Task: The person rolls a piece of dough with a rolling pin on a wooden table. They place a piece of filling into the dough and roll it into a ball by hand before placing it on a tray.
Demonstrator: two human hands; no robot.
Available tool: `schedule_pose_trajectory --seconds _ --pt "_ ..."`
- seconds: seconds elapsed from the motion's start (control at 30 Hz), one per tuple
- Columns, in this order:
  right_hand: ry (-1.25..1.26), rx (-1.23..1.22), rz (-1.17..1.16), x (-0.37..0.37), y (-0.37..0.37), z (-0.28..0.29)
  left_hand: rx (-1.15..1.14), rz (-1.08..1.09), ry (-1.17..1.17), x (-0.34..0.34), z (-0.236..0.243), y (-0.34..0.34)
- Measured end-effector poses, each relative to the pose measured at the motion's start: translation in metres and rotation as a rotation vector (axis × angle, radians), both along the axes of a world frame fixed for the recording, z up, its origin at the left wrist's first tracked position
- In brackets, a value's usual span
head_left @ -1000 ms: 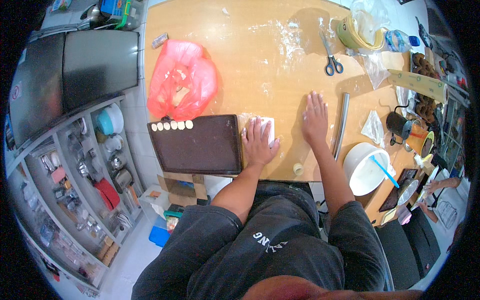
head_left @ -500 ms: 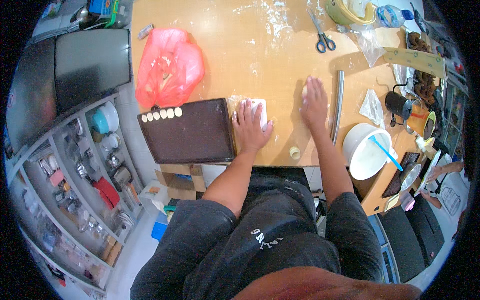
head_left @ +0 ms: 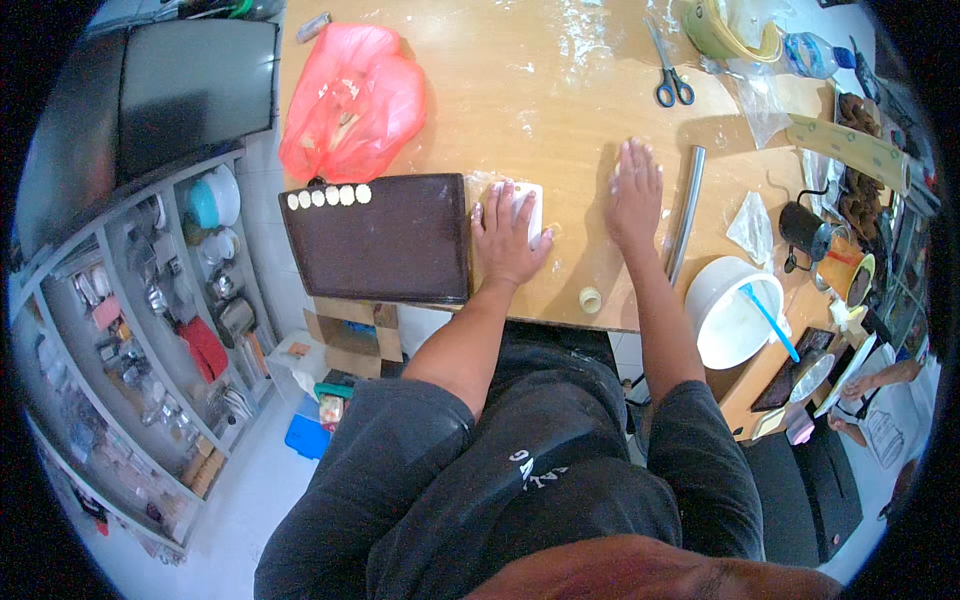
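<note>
My left hand [head_left: 510, 245] lies with fingers spread on a flat white rectangular piece [head_left: 532, 210], right of a dark baking tray [head_left: 375, 250]. Several small pale rounds [head_left: 333, 197] line the tray's upper left. My right hand [head_left: 633, 200] rests palm down on the wooden table [head_left: 550, 100], fingers stretched out; whether anything small lies beneath it, I cannot tell. Just right of it is a long metal rod [head_left: 687, 207]. A short pale cylinder [head_left: 589, 299] stands near the table's front edge, between my forearms.
Pink bag [head_left: 350, 100] behind the tray; scissors [head_left: 673, 85], tub [head_left: 715, 35] and bottle [head_left: 810, 55] at back right. White bowl [head_left: 725, 330] with blue spatula, black mug [head_left: 805, 232] and paper roll [head_left: 850, 145] at right. A co-worker's hand [head_left: 865, 385] at far right, shelves [head_left: 150, 350] at left.
The view has shifted, so the table sits higher in the picture. My right hand has slid slightly forward relative to the rod and cylinder, while my left stays on the white piece.
</note>
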State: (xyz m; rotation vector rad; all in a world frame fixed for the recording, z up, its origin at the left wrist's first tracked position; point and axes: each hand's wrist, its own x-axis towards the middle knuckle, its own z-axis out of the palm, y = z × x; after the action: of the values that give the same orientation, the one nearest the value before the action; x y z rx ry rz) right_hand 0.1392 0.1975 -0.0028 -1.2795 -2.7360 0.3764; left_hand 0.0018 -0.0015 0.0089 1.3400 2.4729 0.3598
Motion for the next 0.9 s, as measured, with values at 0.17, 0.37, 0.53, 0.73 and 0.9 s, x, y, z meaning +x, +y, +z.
schedule_pose_trajectory --seconds 0.17,0.37,0.53,0.73,0.9 --pt "0.024 0.004 -0.034 -0.043 -0.011 -0.001 -0.039 -0.012 -0.011 0.000 0.001 0.003" --pt "-0.045 -0.122 0.199 0.009 -0.032 0.008 -0.047 0.013 -0.019 0.000 0.007 0.005" --pt "-0.024 -0.019 -0.051 -0.035 0.011 0.011 0.033 -0.009 0.004 0.000 -0.004 0.001" --pt "0.009 -0.101 0.052 -0.018 -0.035 0.017 -0.038 -0.005 -0.005 0.002 0.001 0.003" --pt "-0.192 -0.057 0.039 -0.003 -0.019 0.026 -0.078 0.015 -0.019 0.002 -0.002 0.000"
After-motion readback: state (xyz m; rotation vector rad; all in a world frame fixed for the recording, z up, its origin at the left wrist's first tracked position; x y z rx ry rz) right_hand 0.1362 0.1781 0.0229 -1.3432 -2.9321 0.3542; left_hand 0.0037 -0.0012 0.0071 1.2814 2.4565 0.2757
